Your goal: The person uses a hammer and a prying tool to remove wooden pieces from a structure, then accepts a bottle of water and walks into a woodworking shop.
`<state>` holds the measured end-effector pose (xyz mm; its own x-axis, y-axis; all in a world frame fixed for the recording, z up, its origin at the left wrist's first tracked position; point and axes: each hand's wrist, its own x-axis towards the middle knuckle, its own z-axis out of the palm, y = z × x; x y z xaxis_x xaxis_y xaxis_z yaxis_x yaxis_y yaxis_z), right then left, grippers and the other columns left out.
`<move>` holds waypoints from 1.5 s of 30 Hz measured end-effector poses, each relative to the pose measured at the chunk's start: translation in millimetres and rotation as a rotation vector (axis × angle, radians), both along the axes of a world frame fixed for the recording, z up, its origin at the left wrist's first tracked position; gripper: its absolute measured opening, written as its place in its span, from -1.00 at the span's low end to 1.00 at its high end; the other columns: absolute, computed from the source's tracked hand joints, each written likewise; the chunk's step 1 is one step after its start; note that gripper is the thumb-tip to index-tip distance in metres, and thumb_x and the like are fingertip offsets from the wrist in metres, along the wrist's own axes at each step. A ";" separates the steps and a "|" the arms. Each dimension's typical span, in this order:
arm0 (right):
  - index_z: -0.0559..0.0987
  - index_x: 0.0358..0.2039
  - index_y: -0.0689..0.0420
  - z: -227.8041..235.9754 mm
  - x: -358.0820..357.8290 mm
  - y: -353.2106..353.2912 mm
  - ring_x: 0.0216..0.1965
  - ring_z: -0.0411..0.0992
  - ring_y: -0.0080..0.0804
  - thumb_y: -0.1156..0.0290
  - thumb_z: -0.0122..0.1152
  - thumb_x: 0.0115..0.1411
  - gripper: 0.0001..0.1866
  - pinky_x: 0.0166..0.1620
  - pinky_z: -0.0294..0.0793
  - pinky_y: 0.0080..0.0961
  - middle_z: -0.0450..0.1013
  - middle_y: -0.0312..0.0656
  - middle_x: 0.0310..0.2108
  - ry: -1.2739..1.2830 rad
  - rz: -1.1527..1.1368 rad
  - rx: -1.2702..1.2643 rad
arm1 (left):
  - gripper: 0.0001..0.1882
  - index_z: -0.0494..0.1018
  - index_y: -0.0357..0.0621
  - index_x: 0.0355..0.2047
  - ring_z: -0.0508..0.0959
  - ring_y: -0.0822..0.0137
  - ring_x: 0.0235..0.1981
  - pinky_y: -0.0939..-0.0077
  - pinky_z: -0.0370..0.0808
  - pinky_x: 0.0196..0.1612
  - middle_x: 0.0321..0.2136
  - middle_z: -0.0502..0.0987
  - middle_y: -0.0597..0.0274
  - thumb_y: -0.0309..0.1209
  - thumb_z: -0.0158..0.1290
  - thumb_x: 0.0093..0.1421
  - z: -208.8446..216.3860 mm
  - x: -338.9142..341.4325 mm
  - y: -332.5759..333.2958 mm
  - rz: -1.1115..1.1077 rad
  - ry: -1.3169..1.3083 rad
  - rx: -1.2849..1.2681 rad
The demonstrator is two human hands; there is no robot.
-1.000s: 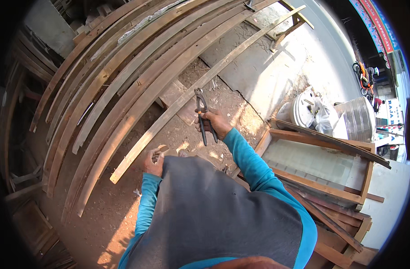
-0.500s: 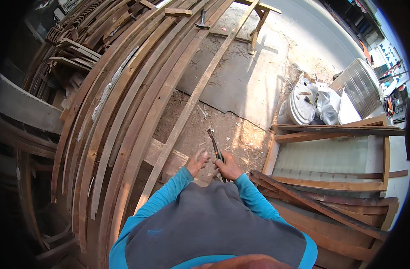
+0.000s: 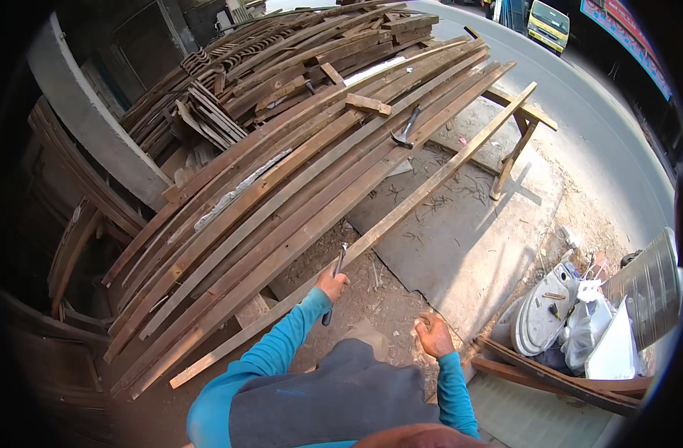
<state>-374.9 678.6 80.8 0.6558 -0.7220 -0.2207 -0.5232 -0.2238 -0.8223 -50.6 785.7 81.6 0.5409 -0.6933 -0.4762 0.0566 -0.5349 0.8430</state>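
My left hand [image 3: 331, 285] is closed round a slim, dark-handled tool [image 3: 340, 260] with a small metal head. The tool stands nearly upright, head up, with the black handle end showing below the fist. Right beside it runs a long narrow wooden beam [image 3: 408, 210], slanting from near left to far right. My right hand [image 3: 435, 336] is apart, over the dirt ground, with its fingers curled in; whatever they hold, if anything, is hidden. A claw hammer [image 3: 407, 131] lies farther off on the row of long wooden beams [image 3: 304, 225].
A short wood block [image 3: 368, 104] rests across the beams. Beyond stands a wooden trestle [image 3: 514, 157] by a flat sheet [image 3: 461, 246] strewn with nails or chips. At right are a white bucket lid [image 3: 543, 310], plastic bags [image 3: 589, 328] and a framed panel [image 3: 535, 418]. Scrap wood [image 3: 281, 82] is piled behind.
The tool has passed from my right hand to my left. My hands have moved apart, left toward the beam, right away to the side. The view has turned left and up.
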 end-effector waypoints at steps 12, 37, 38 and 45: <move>0.40 0.18 0.28 20.9 144.9 -221.9 -0.01 0.53 0.01 0.22 0.13 0.26 -0.45 0.05 0.48 -0.20 0.52 0.16 -0.03 -0.095 0.208 -0.049 | -0.45 0.37 -0.05 0.19 0.36 -0.12 0.14 0.07 0.30 0.21 0.14 0.37 -0.07 -0.30 0.11 0.16 -89.0 216.7 -93.7 -0.072 -1.115 0.073; 0.37 0.19 -0.01 -26.4 434.2 -628.8 0.10 0.39 0.05 0.35 0.22 0.17 -0.45 0.09 0.38 -0.03 0.37 0.06 0.09 0.044 0.926 -0.872 | -0.60 0.51 -0.27 -0.06 0.62 0.19 -0.26 0.35 0.56 -0.15 -0.27 0.59 0.04 -0.41 0.26 0.09 201.8 121.1 -296.4 0.570 -1.296 -0.277; 0.39 0.18 -0.04 -36.6 436.6 -635.2 0.10 0.39 0.03 0.32 0.20 0.18 -0.48 0.09 0.37 -0.01 0.38 0.03 0.09 0.128 0.984 -0.868 | -0.61 0.50 -0.27 -0.09 0.60 0.18 -0.27 0.33 0.56 -0.14 -0.28 0.58 0.02 -0.42 0.28 0.07 227.8 119.0 -301.6 0.617 -1.386 -0.286; 0.41 0.16 -0.05 -60.0 445.2 -654.0 0.06 0.38 0.02 0.36 0.11 0.17 -0.51 0.03 0.38 0.01 0.38 0.01 0.02 0.084 1.085 -0.871 | -0.41 0.42 -0.19 0.01 0.51 0.28 -0.27 0.46 0.50 -0.24 -0.28 0.53 0.13 0.02 0.23 0.18 355.0 61.6 -346.0 0.570 -1.895 -0.676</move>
